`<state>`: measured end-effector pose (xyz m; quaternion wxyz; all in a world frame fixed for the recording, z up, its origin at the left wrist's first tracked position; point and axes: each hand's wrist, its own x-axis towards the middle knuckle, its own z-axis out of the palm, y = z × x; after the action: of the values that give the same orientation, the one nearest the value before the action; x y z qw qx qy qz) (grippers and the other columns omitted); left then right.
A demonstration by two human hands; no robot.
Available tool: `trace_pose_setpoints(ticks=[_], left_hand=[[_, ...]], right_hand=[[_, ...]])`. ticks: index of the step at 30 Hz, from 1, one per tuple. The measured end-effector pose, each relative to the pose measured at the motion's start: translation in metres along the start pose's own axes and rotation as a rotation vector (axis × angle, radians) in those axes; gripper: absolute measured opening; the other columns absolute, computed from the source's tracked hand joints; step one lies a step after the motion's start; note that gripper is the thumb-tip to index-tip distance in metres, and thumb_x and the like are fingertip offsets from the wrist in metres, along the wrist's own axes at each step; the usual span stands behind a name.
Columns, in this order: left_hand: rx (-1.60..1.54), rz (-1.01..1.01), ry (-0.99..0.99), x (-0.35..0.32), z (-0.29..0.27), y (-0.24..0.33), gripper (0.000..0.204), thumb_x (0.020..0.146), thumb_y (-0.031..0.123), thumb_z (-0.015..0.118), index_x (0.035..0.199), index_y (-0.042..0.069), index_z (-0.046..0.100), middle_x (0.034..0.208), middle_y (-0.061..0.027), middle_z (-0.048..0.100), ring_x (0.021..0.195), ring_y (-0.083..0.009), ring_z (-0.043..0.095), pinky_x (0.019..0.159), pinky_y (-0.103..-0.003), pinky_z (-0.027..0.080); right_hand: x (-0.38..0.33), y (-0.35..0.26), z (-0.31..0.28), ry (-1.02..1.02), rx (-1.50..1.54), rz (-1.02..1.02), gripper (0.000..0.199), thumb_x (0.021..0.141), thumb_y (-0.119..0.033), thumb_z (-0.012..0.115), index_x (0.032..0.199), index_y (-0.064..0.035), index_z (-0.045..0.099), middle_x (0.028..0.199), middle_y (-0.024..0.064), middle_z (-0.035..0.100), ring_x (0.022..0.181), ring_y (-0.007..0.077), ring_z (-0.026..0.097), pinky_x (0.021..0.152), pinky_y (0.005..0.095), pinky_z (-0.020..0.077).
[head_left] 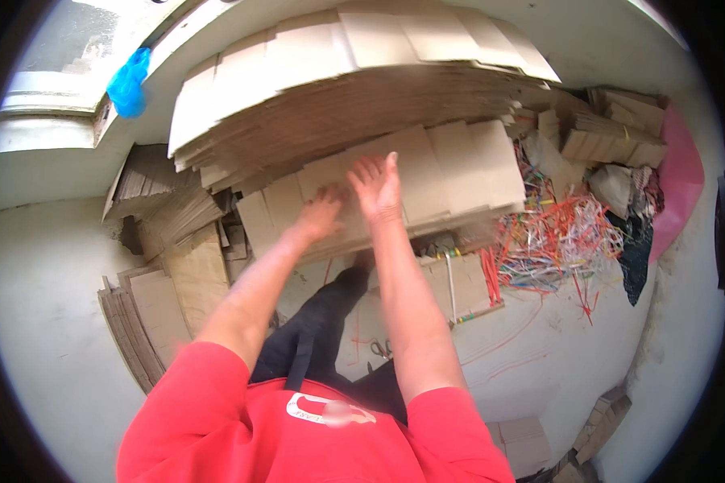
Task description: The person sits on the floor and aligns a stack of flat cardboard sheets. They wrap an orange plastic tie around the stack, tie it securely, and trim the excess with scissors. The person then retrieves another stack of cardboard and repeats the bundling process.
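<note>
A low stack of flat brown cardboard sheets (459, 169) lies in front of me, its sheets overlapping like shingles. Over its left-middle part is my left hand (322, 212), somewhat blurred, with fingers stretched forward at the sheets; whether they touch is hard to tell. My right hand (376, 187) is beside it, raised over the same stack, fingers spread and thumb apart, holding nothing. Right behind rises a taller stack of cardboard (362, 101), topped with similar overlapping sheets.
Red and white plastic straps (560, 237) lie tangled at right, near a pink sheet (681, 177). Scissors (381, 348) rest on the floor by my legs. More cardboard (141, 322) leans at left. A blue plastic bag (129, 84) hangs by the window.
</note>
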<state>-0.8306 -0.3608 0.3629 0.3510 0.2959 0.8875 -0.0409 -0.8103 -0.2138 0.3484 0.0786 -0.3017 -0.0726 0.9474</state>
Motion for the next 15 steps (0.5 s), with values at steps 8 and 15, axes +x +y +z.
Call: trace_pose_setpoints(ticks=[8, 15], left_hand=[[-0.076, 0.181, 0.127, -0.028, -0.023, -0.009, 0.060, 0.076, 0.019, 0.064, 0.131, 0.006, 0.041, 0.129, -0.0184, 0.045, 0.122, -0.0357, 0.041, 0.099, -0.047, 0.037], [-0.112, 0.657, 0.863, -0.082, -0.212, 0.013, 0.047, 0.076, 0.014, 0.068, 0.118, 0.001, 0.054, 0.113, -0.0144, 0.060, 0.104, -0.0304, 0.058, 0.090, -0.038, 0.048]], right_hand=[[0.070, 0.013, 0.013, 0.131, -0.048, 0.006, 0.082, 0.089, -0.059, 0.039, 0.145, -0.0048, 0.011, 0.151, 0.0138, 0.014, 0.138, 0.0282, 0.018, 0.109, 0.0491, 0.0152], [0.085, 0.008, 0.016, 0.198, 0.027, -0.011, 0.074, 0.084, -0.060, 0.049, 0.134, -0.0084, 0.036, 0.133, 0.0089, 0.042, 0.113, 0.0249, 0.043, 0.092, 0.0425, 0.0344]])
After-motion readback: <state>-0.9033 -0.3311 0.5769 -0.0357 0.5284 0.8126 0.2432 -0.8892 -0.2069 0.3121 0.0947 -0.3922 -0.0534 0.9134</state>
